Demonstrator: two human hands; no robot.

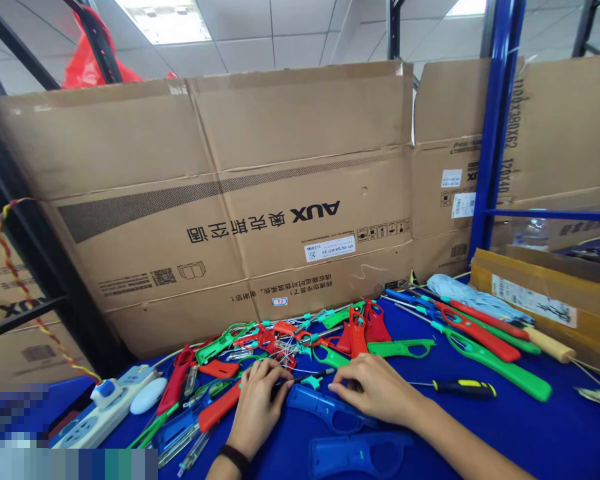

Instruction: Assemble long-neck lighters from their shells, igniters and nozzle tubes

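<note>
My left hand (pixel 261 401) has its fingers pinched round one end of a thin dark rod (pixel 325 374). A small teal plastic piece (pixel 312 382) sits at the rod, between my two hands. The fingertips of my right hand (pixel 373 392) are drawn together just right of the teal piece; whatever they hold is hidden. Below them lies a blue lighter shell (pixel 325 408) with a looped handle, partly under my right hand. A second blue shell (pixel 353 455) lies nearer the front. An orange-red lighter handle (pixel 220 408) rests left of my left hand.
A pile of red and green lighter parts (pixel 280 337) lies along the cardboard wall (pixel 260 167). To the right are a black-and-yellow screwdriver (pixel 465 388), a long green lighter (pixel 505 370) and a brown box (pixel 555 300). A white power strip (pixel 105 407) stands at left.
</note>
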